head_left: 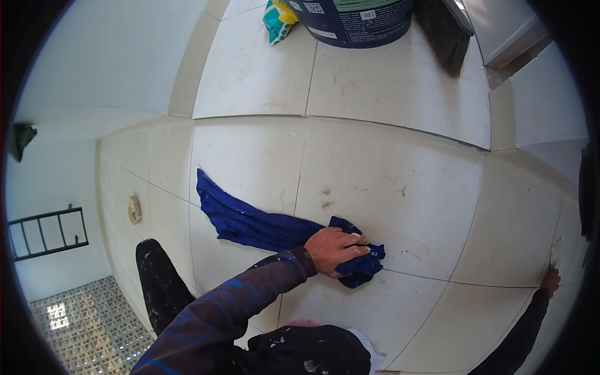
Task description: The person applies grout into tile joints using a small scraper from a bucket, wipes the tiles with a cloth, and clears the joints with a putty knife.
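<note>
My left hand (337, 250), flecked with white and its fingers closed, grips the bunched end of a blue cloth (256, 225) on the tiled floor (375, 175); the rest of the cloth stretches leftward in folds. At the far right, my right hand (550, 281) is low on the tiles, fingers curled round something small and thin that I cannot make out. My paint-spattered dark trousers (300, 350) show at the bottom.
A dark bucket (350, 28), a teal-and-yellow packet (275, 25) and a broom head (447, 50) stand or lie beyond a slight tile edge. A small beige object (134, 209) lies at left, near a black rack (47, 231). Walls border both sides.
</note>
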{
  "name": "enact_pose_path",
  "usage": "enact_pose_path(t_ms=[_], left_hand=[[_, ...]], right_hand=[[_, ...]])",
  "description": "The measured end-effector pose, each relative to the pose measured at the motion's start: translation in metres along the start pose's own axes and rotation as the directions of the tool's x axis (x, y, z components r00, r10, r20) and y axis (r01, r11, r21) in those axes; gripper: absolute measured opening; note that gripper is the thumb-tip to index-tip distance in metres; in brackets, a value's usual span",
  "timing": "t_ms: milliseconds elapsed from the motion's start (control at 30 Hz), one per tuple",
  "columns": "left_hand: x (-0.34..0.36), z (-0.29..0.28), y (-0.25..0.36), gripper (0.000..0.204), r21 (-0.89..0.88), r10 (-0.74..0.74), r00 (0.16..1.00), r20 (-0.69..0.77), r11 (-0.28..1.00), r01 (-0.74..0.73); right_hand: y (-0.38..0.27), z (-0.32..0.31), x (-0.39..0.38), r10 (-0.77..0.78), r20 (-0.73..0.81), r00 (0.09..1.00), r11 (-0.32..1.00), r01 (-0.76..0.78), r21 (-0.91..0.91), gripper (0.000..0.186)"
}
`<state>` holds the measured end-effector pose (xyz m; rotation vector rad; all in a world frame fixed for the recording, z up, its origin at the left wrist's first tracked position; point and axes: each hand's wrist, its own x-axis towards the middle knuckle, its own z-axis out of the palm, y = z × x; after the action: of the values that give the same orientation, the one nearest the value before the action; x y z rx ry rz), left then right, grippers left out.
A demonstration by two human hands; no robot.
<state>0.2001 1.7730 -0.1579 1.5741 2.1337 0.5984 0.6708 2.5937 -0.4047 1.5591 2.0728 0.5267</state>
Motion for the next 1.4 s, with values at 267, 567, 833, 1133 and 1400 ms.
enact_pose_path(t_ms=[267,567,833,1133,1400], left_hand=[[-0.004,0.005,0.0,0.047,-0.076,-0.08,0.986,-0.146,0.995,0.069],[-0.051,-0.045,0.004,0.04,-0.998,-0.81,0.586,-0.008,-0.033,-0.059],[-0.215,-0.127,0.029,0.047,-0.857,-0.94,0.34,0.025,-0.195,-0.476],[-0.308,-0.155,0.045,0.043,-0.7,-0.947,0.311,0.077,-0.273,-0.66],[-0.338,-0.137,0.041,0.047,-0.678,-0.99,0.129,0.054,-0.131,-0.723]], right_hand=[[-0.087,-0.168,-0.267,0.148,-0.243,0.959,0.52,0.134,0.843,0.055],[-0.229,-0.431,-0.662,-0.873,-0.136,0.467,-0.485,-0.809,0.334,0.038],[-0.252,-0.554,-0.77,-0.919,-0.324,0.222,-0.38,-0.711,0.591,0.043],[-0.28,-0.598,-0.843,-0.973,-0.22,-0.064,-0.108,-0.72,0.686,0.045],[-0.326,-0.589,-0.879,-0.964,-0.251,-0.092,-0.184,-0.452,0.873,0.047]])
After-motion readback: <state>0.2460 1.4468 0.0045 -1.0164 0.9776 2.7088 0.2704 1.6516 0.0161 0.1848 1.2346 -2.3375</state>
